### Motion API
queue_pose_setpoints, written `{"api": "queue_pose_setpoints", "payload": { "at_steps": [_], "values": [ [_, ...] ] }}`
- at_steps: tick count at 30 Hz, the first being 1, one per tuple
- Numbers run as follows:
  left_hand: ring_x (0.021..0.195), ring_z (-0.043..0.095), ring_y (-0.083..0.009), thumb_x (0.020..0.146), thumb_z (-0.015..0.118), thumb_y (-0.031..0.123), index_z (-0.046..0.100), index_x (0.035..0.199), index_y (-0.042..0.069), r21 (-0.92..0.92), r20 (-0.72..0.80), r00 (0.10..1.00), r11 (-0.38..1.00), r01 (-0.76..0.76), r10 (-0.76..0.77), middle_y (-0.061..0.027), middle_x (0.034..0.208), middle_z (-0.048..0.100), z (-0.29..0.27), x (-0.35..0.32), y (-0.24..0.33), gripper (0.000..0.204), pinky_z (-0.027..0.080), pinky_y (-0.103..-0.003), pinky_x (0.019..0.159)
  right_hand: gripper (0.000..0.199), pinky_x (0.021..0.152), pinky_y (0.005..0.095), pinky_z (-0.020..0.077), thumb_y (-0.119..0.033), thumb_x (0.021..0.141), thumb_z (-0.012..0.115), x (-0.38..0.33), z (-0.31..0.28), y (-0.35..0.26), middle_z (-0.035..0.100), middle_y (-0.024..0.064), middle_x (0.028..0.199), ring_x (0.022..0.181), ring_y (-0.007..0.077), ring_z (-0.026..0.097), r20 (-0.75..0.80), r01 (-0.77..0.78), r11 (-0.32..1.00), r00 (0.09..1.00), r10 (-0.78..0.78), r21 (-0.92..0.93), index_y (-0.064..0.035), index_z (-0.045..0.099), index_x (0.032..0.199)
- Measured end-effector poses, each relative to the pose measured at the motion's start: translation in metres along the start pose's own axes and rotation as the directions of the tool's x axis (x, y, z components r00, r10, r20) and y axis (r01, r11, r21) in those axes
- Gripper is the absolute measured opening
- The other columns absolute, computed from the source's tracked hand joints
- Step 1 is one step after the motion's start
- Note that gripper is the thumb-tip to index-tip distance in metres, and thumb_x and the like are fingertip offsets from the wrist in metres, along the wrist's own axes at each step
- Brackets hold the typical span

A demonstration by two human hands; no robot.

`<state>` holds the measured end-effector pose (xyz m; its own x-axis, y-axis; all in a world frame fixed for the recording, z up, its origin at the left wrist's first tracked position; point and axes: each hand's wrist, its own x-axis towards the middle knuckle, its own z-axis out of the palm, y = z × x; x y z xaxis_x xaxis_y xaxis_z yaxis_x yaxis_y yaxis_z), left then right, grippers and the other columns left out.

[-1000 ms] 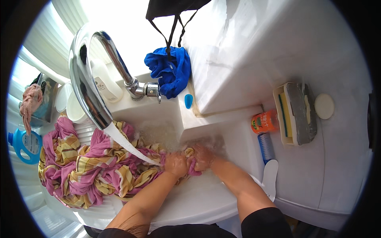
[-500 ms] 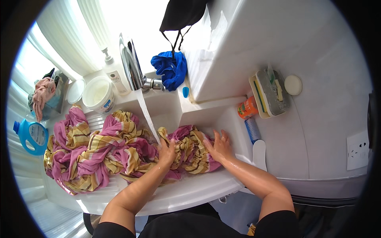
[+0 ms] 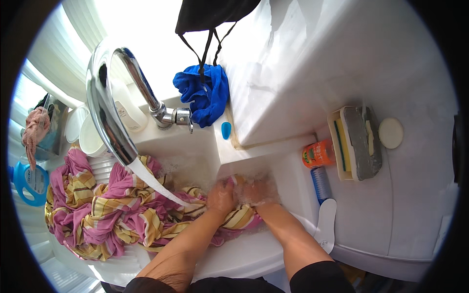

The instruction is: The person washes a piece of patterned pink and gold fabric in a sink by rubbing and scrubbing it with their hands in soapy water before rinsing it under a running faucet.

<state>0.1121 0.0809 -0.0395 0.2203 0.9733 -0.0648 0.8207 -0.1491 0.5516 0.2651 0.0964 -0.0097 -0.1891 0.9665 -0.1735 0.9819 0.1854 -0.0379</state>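
A large cloth [image 3: 115,210] in pink, yellow and brown checks lies bunched across the ribbed left side of the sink [image 3: 264,261], its right end down in foamy water. Both my hands press into that wet end, side by side. My left hand [image 3: 222,196] is on the cloth, partly under water. Beside it on the right, my right hand [image 3: 260,193] is mostly sunk in the froth. Water and splashing hide the fingers of both. From the chrome faucet [image 3: 115,117], a stream of water runs onto the cloth left of my left hand.
Behind the sink lie a blue cloth [image 3: 202,93] and a hanging black item [image 3: 212,14]. A white bucket [image 3: 90,136] and a blue jug [image 3: 30,183] stand at left. On the right ledge are an orange container [image 3: 317,154], a brush [image 3: 321,185] and a sponge holder [image 3: 356,144].
My hands have gone from resting on the cloth down into the water, closer together, and the water now splashes. The cloth's right end has sunk. The view has shifted nearer the faucet.
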Motion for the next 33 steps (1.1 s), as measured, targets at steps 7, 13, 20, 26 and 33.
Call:
{"api": "queue_pose_setpoints", "payload": {
  "at_steps": [7, 13, 20, 26, 33],
  "values": [
    [0.091, 0.056, -0.0397, 0.085, 0.06, 0.033, 0.058, 0.099, 0.004, -0.402, 0.046, 0.997, 0.915, -0.045, 0.07, -0.0199, 0.1, 0.056, -0.06, 0.0, -0.008, 0.032, 0.046, -0.045, 0.079, 0.031, 0.08, 0.0387, 0.0429, -0.035, 0.081, 0.062, -0.024, -0.047, 0.002, 0.064, 0.011, 0.086, 0.077, 0.0265, 0.06, -0.155, 0.136, 0.791, 0.986, -0.053, 0.596, -0.0068, 0.066, 0.068],
    [0.119, 0.039, -0.038, 0.083, 0.06, 0.048, 0.043, 0.133, 0.011, -0.342, -0.134, 0.99, 0.935, -0.089, 0.046, -0.0231, 0.131, 0.039, -0.107, -0.073, 0.011, 0.064, 0.026, -0.055, 0.102, 0.06, 0.102, 0.0497, 0.0336, -0.053, 0.075, 0.071, -0.081, -0.052, 0.013, 0.038, 0.0262, 0.137, 0.13, 0.0386, 0.034, -0.064, -0.047, 0.795, 0.992, 0.108, 0.605, -0.0171, 0.059, 0.123],
    [0.107, 0.047, -0.0285, 0.085, 0.056, 0.039, 0.063, 0.1, 0.013, 0.182, -0.006, 0.973, 0.957, -0.227, 0.232, -0.0096, 0.107, 0.057, -0.032, -0.086, -0.002, 0.031, 0.033, -0.048, 0.085, 0.054, 0.091, 0.0663, 0.0292, -0.048, 0.079, 0.055, -0.081, -0.001, -0.036, 0.048, 0.0142, 0.132, 0.126, 0.0364, 0.036, 0.105, 0.389, 0.921, 0.917, -0.385, -0.017, -0.0121, 0.059, 0.12],
    [0.082, 0.056, -0.0268, 0.086, 0.053, 0.032, 0.065, 0.075, 0.011, 0.212, -0.022, 0.983, 0.962, -0.171, 0.18, -0.009, 0.079, 0.064, -0.017, -0.051, -0.01, 0.027, 0.037, -0.043, 0.075, 0.018, 0.076, 0.0447, 0.0368, -0.032, 0.072, 0.059, -0.028, 0.053, -0.013, 0.057, 0.004, 0.078, 0.084, 0.0245, 0.053, -0.253, 0.589, 0.78, 0.804, -0.538, 0.212, -0.015, 0.061, 0.075],
    [0.091, 0.062, -0.0379, 0.095, 0.039, 0.046, 0.07, 0.082, 0.003, -0.071, 0.243, 0.938, 0.96, 0.271, -0.247, -0.0239, 0.093, 0.066, -0.009, -0.001, -0.043, 0.054, 0.042, -0.054, 0.085, 0.04, 0.087, 0.0436, 0.0441, -0.041, 0.084, 0.053, 0.001, -0.002, -0.026, 0.063, 0.0173, 0.104, 0.096, 0.0357, 0.057, 0.221, 0.178, 0.926, 0.94, -0.26, 0.333, -0.0045, 0.067, 0.088]
  ]
}}
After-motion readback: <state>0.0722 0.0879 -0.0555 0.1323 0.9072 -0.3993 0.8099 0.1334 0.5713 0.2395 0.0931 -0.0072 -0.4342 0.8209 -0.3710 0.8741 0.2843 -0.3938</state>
